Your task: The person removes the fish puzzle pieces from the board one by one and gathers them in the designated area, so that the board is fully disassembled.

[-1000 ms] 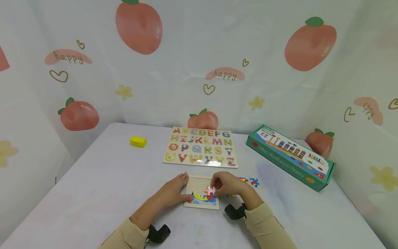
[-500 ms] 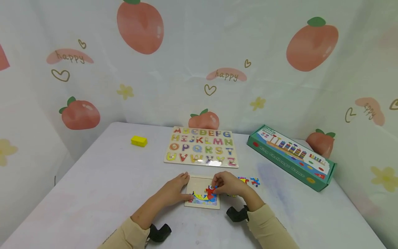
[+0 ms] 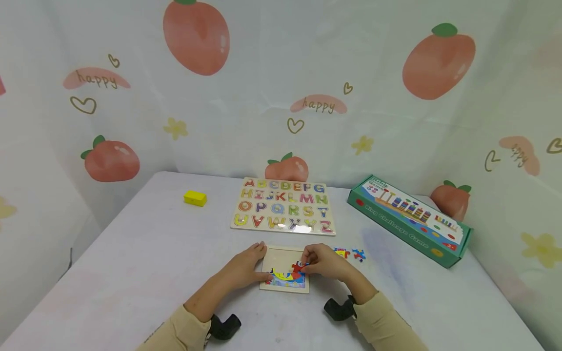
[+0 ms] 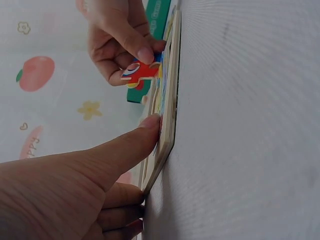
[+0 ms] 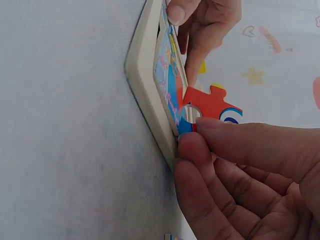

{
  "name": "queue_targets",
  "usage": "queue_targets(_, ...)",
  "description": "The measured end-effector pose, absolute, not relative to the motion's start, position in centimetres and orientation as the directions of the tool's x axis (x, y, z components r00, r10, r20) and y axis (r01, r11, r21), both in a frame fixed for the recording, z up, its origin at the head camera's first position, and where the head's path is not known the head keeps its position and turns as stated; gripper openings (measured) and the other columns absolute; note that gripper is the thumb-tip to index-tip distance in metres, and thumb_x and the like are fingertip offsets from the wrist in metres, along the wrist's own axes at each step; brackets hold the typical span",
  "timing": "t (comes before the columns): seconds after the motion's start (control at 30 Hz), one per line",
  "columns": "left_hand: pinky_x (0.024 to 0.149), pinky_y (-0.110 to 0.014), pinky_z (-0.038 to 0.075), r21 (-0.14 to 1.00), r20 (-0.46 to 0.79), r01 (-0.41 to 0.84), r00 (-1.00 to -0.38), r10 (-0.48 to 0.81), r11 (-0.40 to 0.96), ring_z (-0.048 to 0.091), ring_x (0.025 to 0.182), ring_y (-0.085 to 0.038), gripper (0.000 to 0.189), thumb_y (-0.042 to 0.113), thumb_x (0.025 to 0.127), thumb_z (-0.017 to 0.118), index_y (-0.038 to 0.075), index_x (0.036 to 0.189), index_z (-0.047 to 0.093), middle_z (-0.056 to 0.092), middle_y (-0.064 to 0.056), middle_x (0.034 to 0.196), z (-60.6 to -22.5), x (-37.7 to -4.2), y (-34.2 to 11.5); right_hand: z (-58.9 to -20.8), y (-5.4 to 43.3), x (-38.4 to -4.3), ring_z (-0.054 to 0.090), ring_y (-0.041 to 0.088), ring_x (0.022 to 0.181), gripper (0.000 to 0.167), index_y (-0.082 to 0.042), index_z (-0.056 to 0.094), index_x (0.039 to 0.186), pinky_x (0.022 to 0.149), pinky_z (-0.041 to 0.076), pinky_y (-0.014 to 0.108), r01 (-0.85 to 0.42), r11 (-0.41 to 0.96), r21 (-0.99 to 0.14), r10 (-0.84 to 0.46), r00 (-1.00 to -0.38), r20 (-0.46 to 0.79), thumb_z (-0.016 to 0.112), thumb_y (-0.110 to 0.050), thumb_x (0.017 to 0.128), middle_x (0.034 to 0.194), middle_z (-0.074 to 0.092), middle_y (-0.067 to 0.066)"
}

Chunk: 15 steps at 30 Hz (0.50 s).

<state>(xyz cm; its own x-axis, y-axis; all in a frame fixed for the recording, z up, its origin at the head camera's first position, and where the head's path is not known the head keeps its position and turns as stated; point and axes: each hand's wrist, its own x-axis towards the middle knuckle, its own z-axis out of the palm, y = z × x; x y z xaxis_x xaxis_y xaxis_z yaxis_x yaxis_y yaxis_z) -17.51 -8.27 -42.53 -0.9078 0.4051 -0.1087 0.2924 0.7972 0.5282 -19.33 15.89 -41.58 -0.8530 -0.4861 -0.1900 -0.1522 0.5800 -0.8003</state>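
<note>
A small square wooden jigsaw tray (image 3: 281,255) lies on the table, its lower rows filled with a colourful picture and its upper part bare wood. At its left edge my left hand (image 3: 244,268) holds it, thumb (image 4: 142,132) on the face and fingers along the outer side. My right hand (image 3: 326,262) pinches a red jigsaw piece (image 5: 206,102) with a blue-and-white eye between thumb and index finger. The piece is tilted up, its lower edge at the picture's right side; whether it is seated cannot be told. Loose jigsaw pieces (image 3: 358,255) lie beyond the right hand.
An alphabet board (image 3: 283,207) lies behind the tray. A green Ring Challenge Game box (image 3: 410,219) sits at the back right, and a yellow block (image 3: 195,198) at the back left. A printed cloth (image 3: 246,107) hangs behind the table.
The jigsaw piece's red face, pale with glare a second ago, now shows plainly. My right hand and wrist have shifted slightly right, still pinching the piece. My left hand stays on the tray.
</note>
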Motion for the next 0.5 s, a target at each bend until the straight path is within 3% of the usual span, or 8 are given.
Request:
queue_targets(0.33, 0.112, -0.049, 0.029, 0.522, -0.112, 0.292, -0.908, 0.403, 0.802, 0.03, 0.139, -0.034, 0.078, 0.036, 0.078, 0.073, -0.003, 0.138, 0.041, 0.034, -0.018, 0.148, -42.52, -17.51, -8.35, -41.06, 16.02, -19.25, 0.056, 0.012, 0.063, 0.012, -0.002, 0.054, 0.086, 0.059, 0.049, 0.024, -0.128, 0.563, -0.817, -0.505, -0.835, -0.217, 0.065, -0.006, 0.086, 0.075, 0.065, 0.005)
queue_targets(0.5, 0.112, -0.049, 0.029, 0.523, -0.106, 0.302, -0.905, 0.412, 0.797, 0.03, 0.139, -0.034, 0.078, 0.037, 0.079, 0.073, -0.004, 0.137, 0.041, 0.034, -0.018, 0.148, -42.57, -17.52, -8.38, -40.89, 16.64, -19.27, 0.055, 0.012, 0.064, 0.012, -0.004, 0.057, 0.093, 0.058, 0.047, 0.023, -0.142, 0.568, -0.811, -0.482, -0.856, -0.188, 0.066, -0.009, 0.085, 0.076, 0.062, 0.003)
